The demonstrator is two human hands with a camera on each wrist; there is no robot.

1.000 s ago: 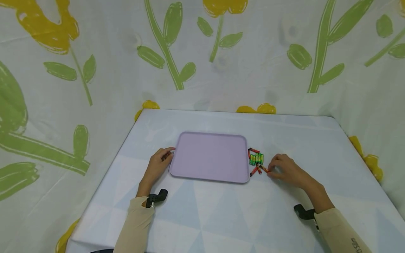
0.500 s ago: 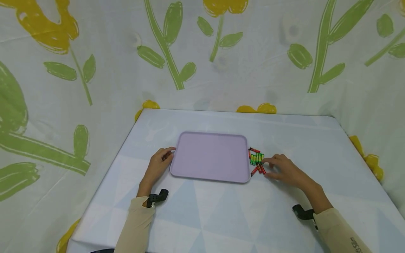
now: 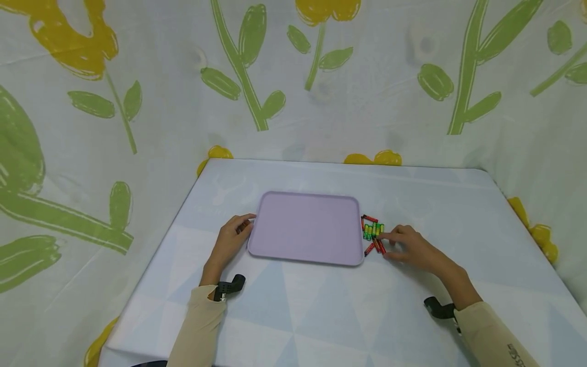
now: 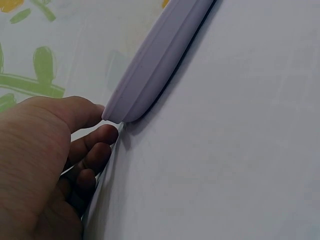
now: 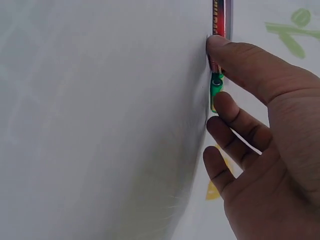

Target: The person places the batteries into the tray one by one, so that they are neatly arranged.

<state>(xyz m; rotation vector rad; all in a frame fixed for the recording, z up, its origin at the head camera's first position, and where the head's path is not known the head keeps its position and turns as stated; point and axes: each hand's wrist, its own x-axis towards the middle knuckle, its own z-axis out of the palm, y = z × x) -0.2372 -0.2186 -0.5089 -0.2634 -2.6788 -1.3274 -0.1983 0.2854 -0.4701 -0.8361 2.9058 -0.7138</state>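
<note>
A lilac rectangular tray (image 3: 306,229) lies mid-table. My left hand (image 3: 229,239) rests at its left side, fingers loosely bent; in the left wrist view a fingertip meets the tray's rim (image 4: 145,65). Beside the tray's right edge is a small cluster of batteries: several green ones (image 3: 374,231) stand side by side in a row, with red ones around them. My right hand (image 3: 415,247) reaches in from the right, its index finger at the green row and its thumb against a red battery (image 3: 381,247). In the right wrist view the thumb partly covers a red battery (image 5: 220,20), and a green battery (image 5: 216,92) shows below.
A pale table cloth (image 3: 330,316) with blue triangles covers the table. Behind and around it hangs a white curtain (image 3: 367,112) printed with green stems and yellow flowers. Black wrist cameras sit on both forearms, the right one (image 3: 439,308) low over the cloth.
My right hand has shifted slightly left and its index finger has extended to the green batteries. The red battery by its thumb has turned and now lies closer alongside its red neighbour. The left hand stays put.
</note>
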